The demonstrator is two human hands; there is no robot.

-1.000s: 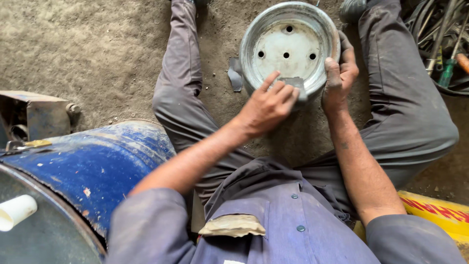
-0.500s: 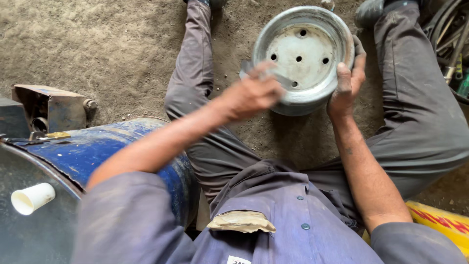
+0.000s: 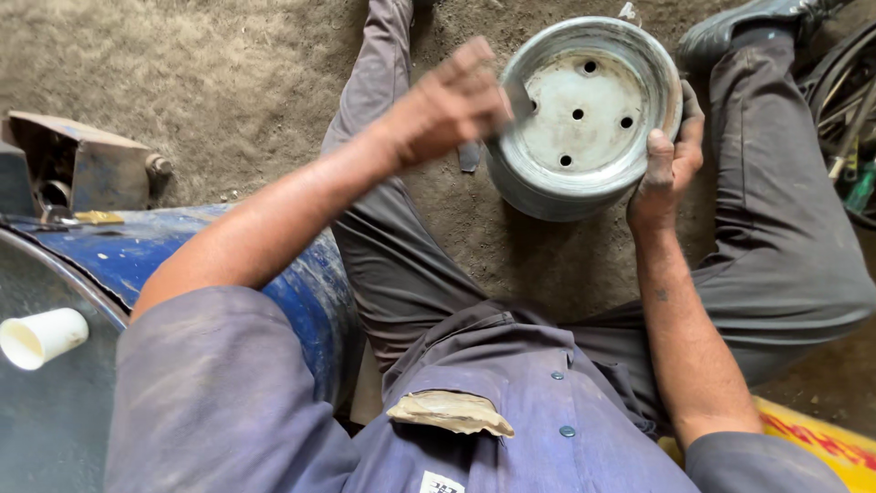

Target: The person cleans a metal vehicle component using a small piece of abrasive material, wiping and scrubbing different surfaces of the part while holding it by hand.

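A round grey metal wheel rim (image 3: pixel 584 100) with several holes in its flat face stands tilted on the dirt between my legs. My right hand (image 3: pixel 666 169) grips its lower right edge, thumb on the lip. My left hand (image 3: pixel 452 105) is lifted at the rim's left edge, fingers closed on a small flat grey piece (image 3: pixel 516 96) whose tip touches the rim's lip. What the piece is made of I cannot tell. Another small grey scrap (image 3: pixel 470 157) lies on the ground just below that hand.
A blue metal drum (image 3: pixel 310 292) stands at my left, with a white cup (image 3: pixel 41 338) lying on its top. A rusty metal box (image 3: pixel 82 164) sits behind it. Cables and tools (image 3: pixel 849 119) crowd the right edge. A yellow object (image 3: pixel 812 438) lies at bottom right.
My left hand has left the rim's near edge and risen to its left side. The view has swung so the rim sits further right; my right hand keeps its hold.
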